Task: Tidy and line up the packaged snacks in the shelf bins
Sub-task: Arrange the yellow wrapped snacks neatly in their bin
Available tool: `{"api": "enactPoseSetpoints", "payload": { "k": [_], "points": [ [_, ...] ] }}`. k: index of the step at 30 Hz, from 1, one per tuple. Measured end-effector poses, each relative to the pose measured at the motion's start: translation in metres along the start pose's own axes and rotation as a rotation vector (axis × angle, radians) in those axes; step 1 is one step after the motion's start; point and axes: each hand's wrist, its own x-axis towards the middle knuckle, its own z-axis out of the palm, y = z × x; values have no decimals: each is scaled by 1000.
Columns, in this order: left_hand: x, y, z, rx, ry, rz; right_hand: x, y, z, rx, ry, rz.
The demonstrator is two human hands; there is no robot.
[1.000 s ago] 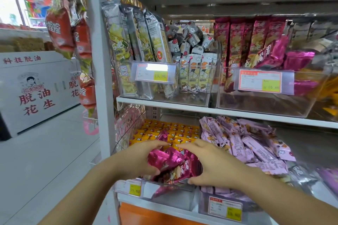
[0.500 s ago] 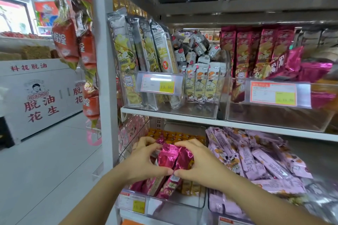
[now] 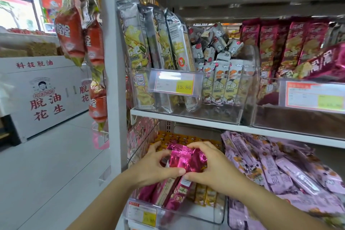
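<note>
Both hands meet at about six o'clock in the view, over the lower shelf; the left hand [image 3: 155,166] and the right hand [image 3: 211,168] close from either side on the crinkled tops of a bunch of magenta snack packets [image 3: 186,158]; the fingers [image 3: 196,145] curl over the back of the bunch while the two thumbs come together in front, pinching the foil between them; the packets stand on end, leaning a little, in the front left part of a clear bin [image 3: 188,216], their lower ends down behind its front wall; a yellow price label [image 3: 148,217] is fixed to that wall at seven o'clock of the hands; small yellow packets [image 3: 186,137] fill the same bin at twelve o'clock of the bunch, and more stand just beside it at four o'clock; a heap of lilac packets [image 3: 280,170] lies in the neighbouring bin at three o'clock; on the upper shelf [image 3: 205,124], at twelve o'clock, tall silver packets [image 3: 149,58] stand upright in a clear bin behind a price tag [image 3: 175,85]; maroon packets [image 3: 280,43] stand at two o'clock; red packets [image 3: 71,30] hang at ten o'clock.
</note>
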Motion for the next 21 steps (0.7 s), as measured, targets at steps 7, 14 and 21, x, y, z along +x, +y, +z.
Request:
{"api": "enactPoseSetpoints", "payload": {
  "k": [7, 14, 21],
  "points": [
    [3, -11, 5, -27, 46, 17, 2, 0, 7, 67, 77, -15],
    [-13, -6, 5, -54, 159, 153, 1, -2, 10, 59, 96, -15],
    [-36, 12, -18, 214, -10, 139, -6, -6, 9, 106, 53, -26]
  ]
}}
